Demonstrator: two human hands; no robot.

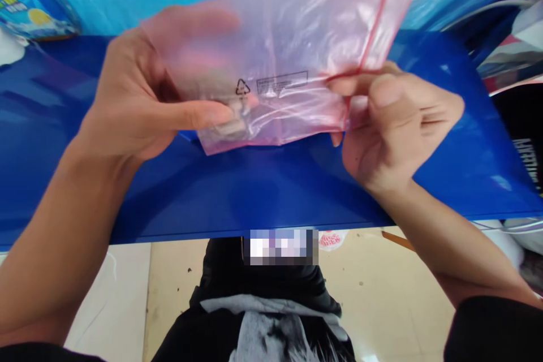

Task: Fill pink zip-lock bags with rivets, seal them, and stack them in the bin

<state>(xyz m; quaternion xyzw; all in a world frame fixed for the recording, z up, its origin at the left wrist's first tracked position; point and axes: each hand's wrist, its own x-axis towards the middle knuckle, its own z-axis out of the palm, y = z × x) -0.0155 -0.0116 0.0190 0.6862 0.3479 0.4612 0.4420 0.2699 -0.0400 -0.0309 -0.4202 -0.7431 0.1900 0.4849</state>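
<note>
A pink translucent zip bag (288, 51), printed with a recycling mark and a small box of text, is held up above the blue table. Its red zip line runs down the right side. My left hand (139, 90) grips the closed end, thumb in front and fingers behind the film. Under that thumb a greyish thing shows blurrily through the plastic; I cannot make out its kind. At the zip end, my right hand (394, 119) pinches the bag's lower corner between thumb and fingers.
The blue tabletop (271, 192) spans the view, its front edge near my lap. A blue packet (34, 0) stands at the back left. Clear plastic bags (479, 17) and a black item with white lettering (517, 130) lie to the right.
</note>
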